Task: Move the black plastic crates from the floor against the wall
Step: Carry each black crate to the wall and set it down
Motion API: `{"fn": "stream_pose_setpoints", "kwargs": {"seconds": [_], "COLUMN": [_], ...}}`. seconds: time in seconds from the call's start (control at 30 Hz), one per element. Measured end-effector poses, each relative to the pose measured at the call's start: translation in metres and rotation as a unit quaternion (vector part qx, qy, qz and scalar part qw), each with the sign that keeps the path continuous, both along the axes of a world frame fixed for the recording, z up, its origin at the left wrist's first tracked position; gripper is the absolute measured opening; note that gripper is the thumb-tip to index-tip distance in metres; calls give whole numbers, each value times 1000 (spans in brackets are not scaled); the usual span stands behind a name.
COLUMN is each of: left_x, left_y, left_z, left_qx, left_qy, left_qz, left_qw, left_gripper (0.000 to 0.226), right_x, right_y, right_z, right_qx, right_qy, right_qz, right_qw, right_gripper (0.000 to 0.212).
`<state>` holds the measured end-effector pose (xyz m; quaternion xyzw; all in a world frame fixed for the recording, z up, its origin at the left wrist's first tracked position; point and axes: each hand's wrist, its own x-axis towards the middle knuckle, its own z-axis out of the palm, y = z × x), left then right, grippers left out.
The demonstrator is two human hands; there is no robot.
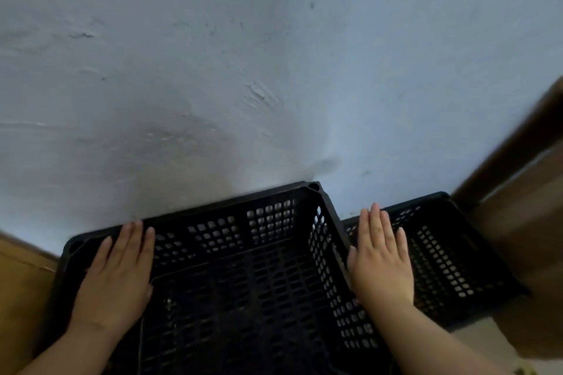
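Two black plastic crates and two bare hands fill the lower half of the view, under a pale blue-grey wall (274,54) with rough, scuffed plaster.

The nearer crate (243,283) sits directly below the camera, open side up, its perforated walls and slotted floor visible. Its far rim lies along the base of the wall, apparently touching it, and slants up toward the right. Its near end is cut off by the bottom edge, so its long axis cannot be judged for certain.

The second crate (441,252) stands just beside it on the right, also open side up and lower in the view. Its far corner is close to the wall. The right hand and the first crate's wall hide its left part.

The left hand (115,280) lies flat, fingers extended and together, over the nearer crate's left rim near the far left corner. The right hand (380,262) is also flat and open, fingers pointing toward the wall, resting at the nearer crate's right rim. Neither hand curls around anything.

A brown wooden surface (524,222) rises at the right, blurred. A tan surface (21,292) shows at the lower left; what it is cannot be made out.
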<state>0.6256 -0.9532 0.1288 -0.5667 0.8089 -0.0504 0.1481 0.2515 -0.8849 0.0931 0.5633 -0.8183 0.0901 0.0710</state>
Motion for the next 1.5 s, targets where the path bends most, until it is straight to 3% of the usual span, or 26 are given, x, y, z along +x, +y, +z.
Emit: {"fn": "stream_pose_setpoints", "kwargs": {"seconds": [0.13, 0.33, 0.47, 0.57, 0.63, 0.77, 0.83, 1.23, 1.4, 1.5], "left_x": [-118, -336, -492, -609, -676, -786, -839, -1186, -1311, -1378], "left_y": [3, 85, 193, 290, 350, 446, 482, 565, 574, 580], "left_z": [38, 60, 54, 44, 35, 20, 15, -7, -20, -30], "left_qx": [-79, -144, -95, -70, -48, -11, -5, -28, -40, -36], "left_qy": [50, 137, 169, 169, 162, 161, 159, 161, 197, 169], "left_qz": [-95, -272, -379, -460, -498, -564, -581, -651, -648, -641], "left_qw": [991, 942, 905, 869, 851, 810, 798, 741, 734, 748], "left_gripper": [73, 74, 85, 89, 92, 90, 81, 75, 81, 80], "right_x": [-58, -203, -314, -390, -437, -507, -542, -817, -935, -1002], "right_y": [47, 203, 348, 464, 534, 647, 689, 787, 808, 828], "right_z": [34, 58, 72, 76, 75, 75, 74, 62, 51, 43], "right_qx": [-12, -20, -31, -44, -9, 37, 35, 40, 34, 32], "right_qy": [-9, -57, -47, 1, -14, -8, 12, -69, -84, -91], "right_qz": [-68, -204, -265, -372, -419, -499, -495, -597, -615, -616], "right_qw": [998, 977, 962, 927, 908, 866, 868, 798, 783, 782], "right_gripper": [65, 64, 62, 68, 76, 79, 72, 71, 70, 65]}}
